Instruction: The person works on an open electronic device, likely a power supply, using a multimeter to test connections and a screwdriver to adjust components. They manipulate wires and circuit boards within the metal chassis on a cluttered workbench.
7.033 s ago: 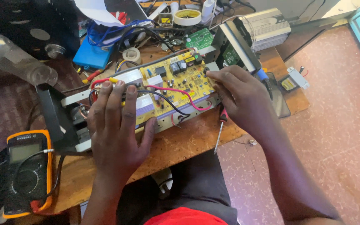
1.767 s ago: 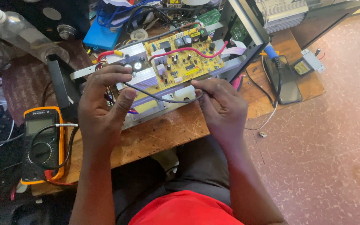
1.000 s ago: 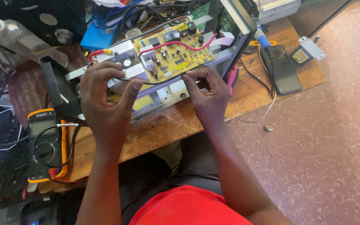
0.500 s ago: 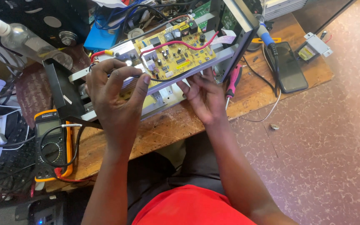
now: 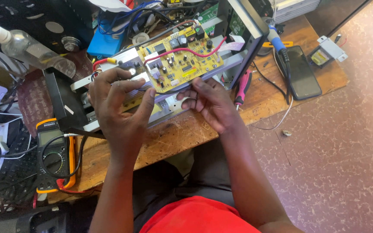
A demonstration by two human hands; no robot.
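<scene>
A yellow circuit board (image 5: 182, 62) with a red wire across it lies in an opened metal chassis (image 5: 169, 108) on a wooden bench (image 5: 182, 133). My left hand (image 5: 119, 105) rests on the chassis's left half, fingers curled, pinching a thin black wire (image 5: 162, 92). My right hand (image 5: 210, 103) holds the other end of that wire at the chassis's front edge, just below the board. The wire runs between both hands.
A yellow multimeter (image 5: 55, 155) with leads lies at the left. A pink-handled screwdriver (image 5: 241, 88) lies right of my right hand. A black phone (image 5: 301, 73) and soldering iron (image 5: 277, 41) sit further right. A clear bottle (image 5: 31, 49) lies back left.
Both hands moved along the chassis front and now stretch the black wire between them. My right hand has drawn down from the board to the chassis edge. The camera view shifted.
</scene>
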